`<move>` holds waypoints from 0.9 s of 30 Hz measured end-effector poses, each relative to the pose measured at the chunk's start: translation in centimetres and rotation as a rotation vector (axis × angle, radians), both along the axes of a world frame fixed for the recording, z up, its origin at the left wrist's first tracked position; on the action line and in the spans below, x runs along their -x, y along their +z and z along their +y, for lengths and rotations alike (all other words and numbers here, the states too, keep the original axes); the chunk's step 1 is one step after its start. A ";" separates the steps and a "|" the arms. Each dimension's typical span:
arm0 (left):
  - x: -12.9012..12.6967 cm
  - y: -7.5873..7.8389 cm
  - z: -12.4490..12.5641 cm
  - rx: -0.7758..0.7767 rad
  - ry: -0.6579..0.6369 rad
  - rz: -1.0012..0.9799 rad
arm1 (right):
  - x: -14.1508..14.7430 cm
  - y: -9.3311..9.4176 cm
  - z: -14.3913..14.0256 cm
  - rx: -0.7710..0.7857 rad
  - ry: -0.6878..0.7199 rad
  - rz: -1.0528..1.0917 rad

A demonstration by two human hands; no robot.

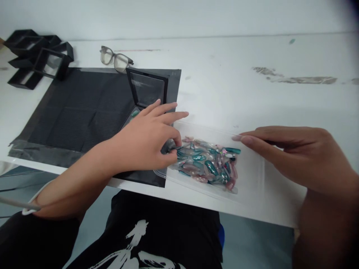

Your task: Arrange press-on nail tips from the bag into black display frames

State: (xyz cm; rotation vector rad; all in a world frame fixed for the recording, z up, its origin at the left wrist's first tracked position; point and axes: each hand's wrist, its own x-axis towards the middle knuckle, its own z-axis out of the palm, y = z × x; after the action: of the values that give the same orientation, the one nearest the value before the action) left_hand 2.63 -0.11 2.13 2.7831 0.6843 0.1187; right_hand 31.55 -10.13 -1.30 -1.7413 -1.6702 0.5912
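The left hand (151, 140) lay at about the centre of the view, thumb and forefinger pinched together at the mouth of a clear plastic bag (252, 172), the other fingers spread loosely toward one o'clock. Whether the pinch gripped the bag's edge or one of the press-on nails (209, 164) inside could not be told; the fingertips were touching the near end of the heap.

The bag lay flat on the white table (252, 93), its long axis running from the left hand out toward four o'clock, open end at the left hand. The green and pink nails were bunched in the half nearest that opening, so they lay directly at three o'clock from the pinching fingertips. The right hand (303, 157) rested at three o'clock in the frame, fingers straight and pressed flat on the bag's far part, tips pointing toward nine o'clock and stopping just beside the heap's far end. It grasped nothing. The left hand was the nearer to the nails.

Behind the left hand, at eleven o'clock, an open black case (147, 89) stood on a black mat (81, 108). A pair of glasses (115, 59) lay beyond the mat, and a stack of black frames (36, 56) sat at ten o'clock.
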 end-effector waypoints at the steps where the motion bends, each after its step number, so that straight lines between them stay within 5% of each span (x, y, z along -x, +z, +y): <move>1: -0.1 0.1 -0.1 0.008 0.023 0.006 | 0.0 0.0 0.0 0.002 -0.006 -0.005; 18: -0.3 0.5 0.0 -0.178 -0.185 -0.283 | -0.5 -0.4 -0.3 -0.012 -0.049 -0.036; 27: -0.6 0.0 -0.2 -0.180 -0.140 -0.263 | -0.1 -0.3 -0.3 -0.017 -0.062 -0.041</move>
State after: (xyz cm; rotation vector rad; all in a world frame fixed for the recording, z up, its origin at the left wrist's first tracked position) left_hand 3.24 -0.27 2.09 2.8979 0.4317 0.5305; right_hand 31.67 -10.42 -1.59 -1.7976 -1.6385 0.5151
